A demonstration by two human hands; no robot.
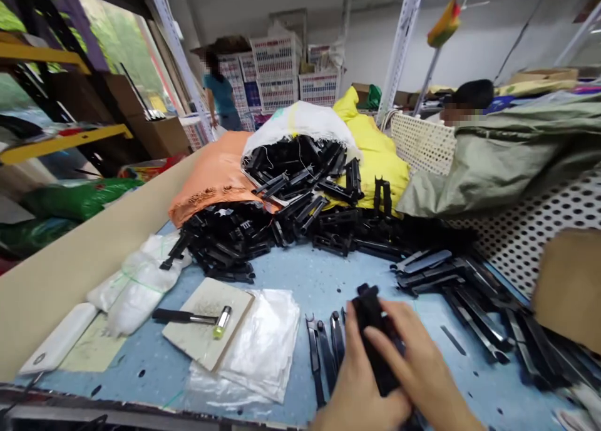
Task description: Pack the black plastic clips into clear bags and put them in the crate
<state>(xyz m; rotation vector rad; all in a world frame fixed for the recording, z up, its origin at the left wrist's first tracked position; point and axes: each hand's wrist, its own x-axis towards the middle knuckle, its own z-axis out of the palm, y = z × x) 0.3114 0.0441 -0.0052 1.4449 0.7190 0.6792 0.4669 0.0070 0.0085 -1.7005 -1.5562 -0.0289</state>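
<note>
Both my hands grip one black plastic part [373, 331] low in the middle of the blue table [305, 274]. My left hand [359, 387] wraps it from below and the left. My right hand [422, 368] closes over its right side, fingers pointing left. Three slim black parts [323, 349] lie side by side on the table just left of my hands. A big heap of the same black parts [291, 218] spills from a white sack [300, 121] further back. More long black parts [469, 293] lie to the right.
A small mallet [192, 318] rests on a beige board [206, 321] at the left, beside clear plastic bags [263, 343] and white bundles [141, 281]. Orange [211, 168] and yellow [375, 149] sacks sit behind the heap. A perforated white panel [539, 224] stands right. Two people are in the background.
</note>
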